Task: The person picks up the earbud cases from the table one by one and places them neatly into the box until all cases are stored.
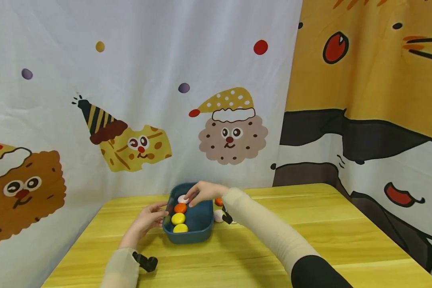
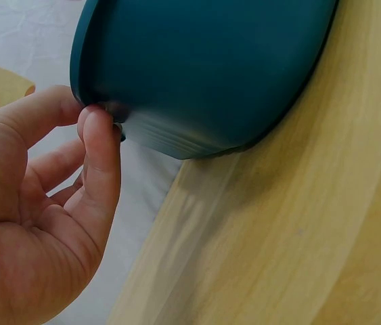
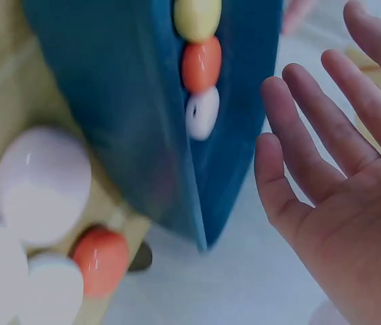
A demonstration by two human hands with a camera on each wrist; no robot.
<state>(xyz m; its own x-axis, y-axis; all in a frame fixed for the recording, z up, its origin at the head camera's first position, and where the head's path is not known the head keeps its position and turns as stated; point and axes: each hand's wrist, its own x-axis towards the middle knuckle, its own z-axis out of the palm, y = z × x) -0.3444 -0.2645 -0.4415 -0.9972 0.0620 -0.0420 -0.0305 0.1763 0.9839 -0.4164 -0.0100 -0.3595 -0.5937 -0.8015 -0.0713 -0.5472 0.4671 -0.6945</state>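
Note:
A dark teal rectangular bin (image 1: 200, 219) stands on the table. Along its left side lie glossy oval pieces in a row: a pale pink-white one (image 1: 182, 199) farthest back, an orange one (image 1: 180, 208), a yellow one (image 1: 178, 218) and a second yellow one (image 1: 180, 228) nearest me. My left hand (image 1: 148, 219) is at the bin's left side; the left wrist view has its thumb and forefinger pinching the rim. Over the back of the bin reaches my right hand (image 1: 206, 191), close by the pale piece. Its spread fingers hold nothing in the right wrist view.
Right of the bin, partly behind my right forearm, lie more oval pieces: an orange one (image 3: 102, 261), a large whitish one (image 3: 43, 186) and other white ones. The wooden table (image 1: 291, 224) ends at a printed curtain (image 1: 137, 48) behind the bin.

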